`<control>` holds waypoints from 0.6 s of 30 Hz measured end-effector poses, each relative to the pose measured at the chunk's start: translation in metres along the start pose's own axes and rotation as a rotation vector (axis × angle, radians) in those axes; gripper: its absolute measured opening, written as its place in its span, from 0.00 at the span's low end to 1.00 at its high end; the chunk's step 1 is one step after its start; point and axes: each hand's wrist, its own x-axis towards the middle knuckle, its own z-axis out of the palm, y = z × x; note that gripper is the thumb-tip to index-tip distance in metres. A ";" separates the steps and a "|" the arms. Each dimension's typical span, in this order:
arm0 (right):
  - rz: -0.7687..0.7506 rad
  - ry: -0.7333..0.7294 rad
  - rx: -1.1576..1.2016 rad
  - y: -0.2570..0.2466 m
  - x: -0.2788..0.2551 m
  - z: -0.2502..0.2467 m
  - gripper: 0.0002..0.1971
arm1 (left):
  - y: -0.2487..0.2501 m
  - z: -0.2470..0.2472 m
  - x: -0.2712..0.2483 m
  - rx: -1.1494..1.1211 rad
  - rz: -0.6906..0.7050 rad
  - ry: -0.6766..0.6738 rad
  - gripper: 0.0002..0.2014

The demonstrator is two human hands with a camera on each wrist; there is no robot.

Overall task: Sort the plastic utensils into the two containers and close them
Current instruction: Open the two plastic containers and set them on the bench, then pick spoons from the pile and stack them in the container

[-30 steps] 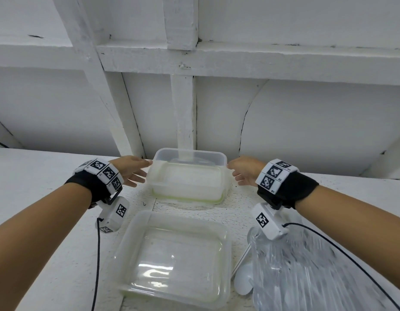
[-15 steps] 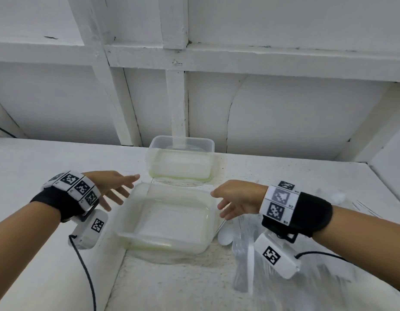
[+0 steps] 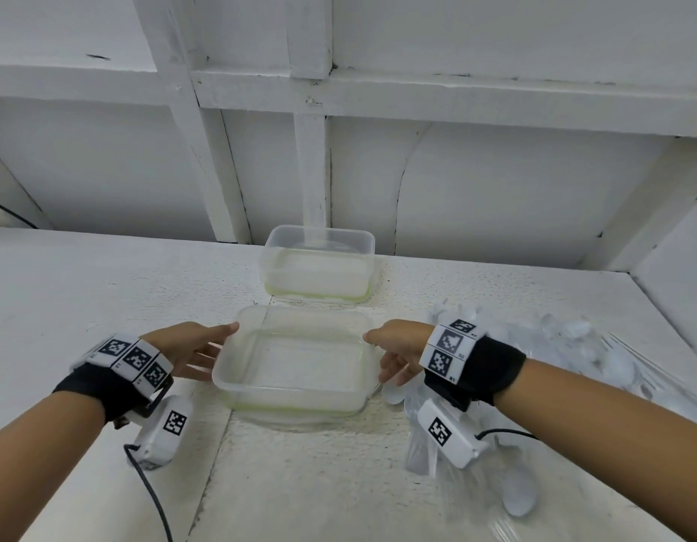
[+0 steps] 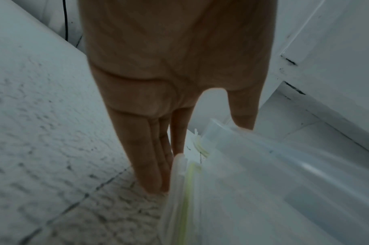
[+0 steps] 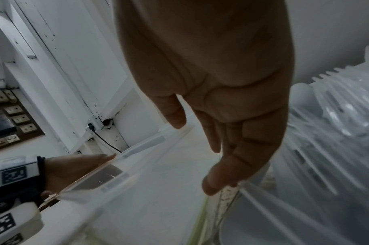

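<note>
The left hand (image 3: 186, 352) and right hand (image 3: 399, 352) flanked the near container (image 3: 296, 361) on the worktop (image 3: 85, 291). Both were relaxed, fingers straight, thumbs at its rim, gripping nothing. Its long axis ran from hand to hand. The far container (image 3: 319, 264) stood just behind it. The plastic utensils (image 3: 566, 369) lay beside the right hand, the nearer one to them.

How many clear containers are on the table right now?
2. The near container sits between the left hand and right hand. The far container stands behind it by the wall. Both look empty; none seems hidden.
</note>
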 end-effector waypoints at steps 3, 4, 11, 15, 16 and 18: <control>-0.008 -0.007 0.026 -0.005 0.004 0.002 0.21 | -0.001 0.003 0.000 -0.089 0.045 0.048 0.19; -0.012 0.002 0.045 -0.007 0.005 0.003 0.20 | 0.000 0.005 0.001 -0.112 0.057 0.065 0.19; -0.041 0.154 0.169 -0.019 0.021 -0.003 0.10 | 0.020 0.017 0.013 -0.222 0.120 0.109 0.19; -0.037 0.176 0.211 -0.020 0.022 -0.005 0.11 | 0.024 0.019 0.019 -0.228 0.128 0.117 0.18; -0.038 0.176 0.221 -0.020 0.021 -0.005 0.14 | 0.023 0.019 0.020 -0.225 0.128 0.112 0.18; -0.046 0.163 0.246 -0.018 0.018 -0.005 0.21 | 0.020 0.017 0.019 -0.200 0.129 0.096 0.18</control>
